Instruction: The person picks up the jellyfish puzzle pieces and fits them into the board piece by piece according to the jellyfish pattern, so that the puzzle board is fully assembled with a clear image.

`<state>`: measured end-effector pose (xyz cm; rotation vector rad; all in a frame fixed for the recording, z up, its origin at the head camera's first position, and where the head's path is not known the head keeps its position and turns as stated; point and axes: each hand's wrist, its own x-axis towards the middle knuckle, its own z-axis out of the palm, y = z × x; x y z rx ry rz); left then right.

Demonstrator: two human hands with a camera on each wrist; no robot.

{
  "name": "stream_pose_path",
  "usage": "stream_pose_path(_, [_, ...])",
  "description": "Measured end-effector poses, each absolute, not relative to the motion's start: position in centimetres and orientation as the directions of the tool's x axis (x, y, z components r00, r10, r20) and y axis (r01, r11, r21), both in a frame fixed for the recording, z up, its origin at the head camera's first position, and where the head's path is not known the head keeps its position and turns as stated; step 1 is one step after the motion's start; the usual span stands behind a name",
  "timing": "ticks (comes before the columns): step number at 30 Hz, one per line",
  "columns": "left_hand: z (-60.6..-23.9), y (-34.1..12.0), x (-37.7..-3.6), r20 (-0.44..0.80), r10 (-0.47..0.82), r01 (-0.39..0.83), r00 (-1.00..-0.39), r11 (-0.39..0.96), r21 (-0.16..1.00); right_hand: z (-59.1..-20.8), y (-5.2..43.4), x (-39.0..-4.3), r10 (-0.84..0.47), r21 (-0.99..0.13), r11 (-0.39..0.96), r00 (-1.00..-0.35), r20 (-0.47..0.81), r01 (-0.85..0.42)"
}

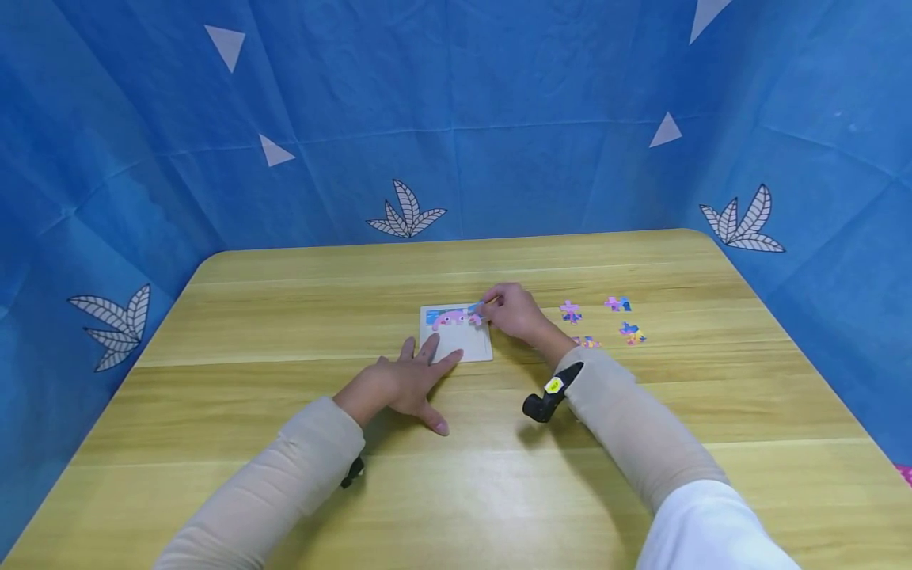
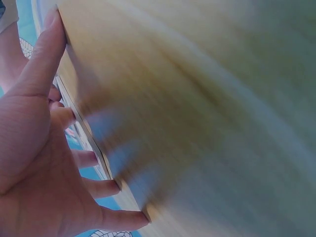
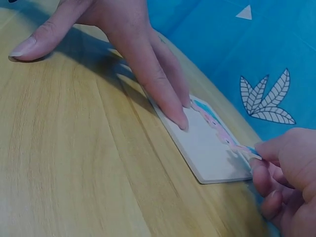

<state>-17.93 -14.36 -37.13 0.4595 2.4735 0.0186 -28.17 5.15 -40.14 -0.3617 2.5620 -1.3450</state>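
Observation:
A white puzzle board (image 1: 463, 348) lies on the table, with joined pink and blue pieces (image 1: 449, 317) along its far edge. My right hand (image 1: 514, 311) pinches a blue and pink puzzle piece (image 3: 256, 151) between thumb and finger at the board's far right corner. Fingers spread, my left hand (image 1: 413, 380) rests with its fingertips on the board's near left part and its thumb out over the table. In the left wrist view the left hand (image 2: 44, 143) appears from the palm side; the board's top is mostly hidden there.
Several loose puzzle pieces lie right of the board, among them a pink and purple one (image 1: 570, 312) and a blue and yellow one (image 1: 631, 332). The wooden table (image 1: 285, 301) meets a blue patterned cloth (image 1: 499, 182) at its back and sides.

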Motion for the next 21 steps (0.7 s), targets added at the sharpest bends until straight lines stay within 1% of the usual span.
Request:
stream_pose_path(6, [-37.2,-14.3,-18.0,-0.573,0.329,0.324,-0.750,0.939,0.115,-40.2,4.8,-28.1,-0.317,-0.815,0.567,-0.945,-0.085,-0.117])
stream_pose_path(15, [-37.2,-14.3,-17.9,-0.572,0.331,0.328,-0.751,0.938,0.112,-40.8,4.0,-28.7,-0.278,-0.742,0.658,-0.957,-0.083,-0.127])
stream_pose_path(21, [-37.2,-14.3,-18.0,-0.568,0.332,0.324,-0.753,0.939,0.119,-40.8,3.7,-28.9,-0.261,-0.724,0.680,-0.961,-0.088,-0.119])
